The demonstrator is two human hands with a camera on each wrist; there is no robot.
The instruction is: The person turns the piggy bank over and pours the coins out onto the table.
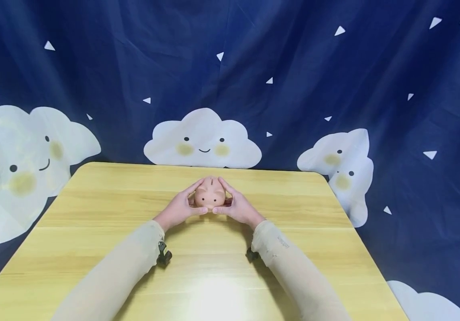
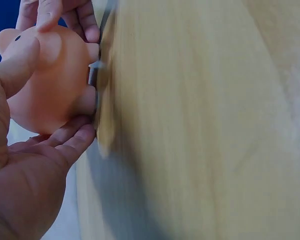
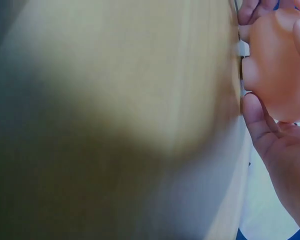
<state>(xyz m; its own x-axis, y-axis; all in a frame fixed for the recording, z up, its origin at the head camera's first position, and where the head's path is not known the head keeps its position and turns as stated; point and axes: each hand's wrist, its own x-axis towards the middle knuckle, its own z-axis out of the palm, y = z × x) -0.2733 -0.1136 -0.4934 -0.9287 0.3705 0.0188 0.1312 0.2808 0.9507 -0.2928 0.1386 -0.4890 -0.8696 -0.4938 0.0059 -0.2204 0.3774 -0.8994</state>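
A pink piggy bank with dark eyes and a coin slot on top faces me near the far side of the table. My left hand grips it from the left, thumb on its front and fingers round its side. From the right, my right hand holds it the same way, and the two thumbs almost meet below its face. In the left wrist view the piggy bank has its stubby feet right at the tabletop. The right wrist view shows its rounded side between the hands.
The light wooden table carries a bright glare patch toward the front. Behind it hangs a dark blue curtain printed with smiling clouds and white triangles. Small black devices sit at both sleeve cuffs.
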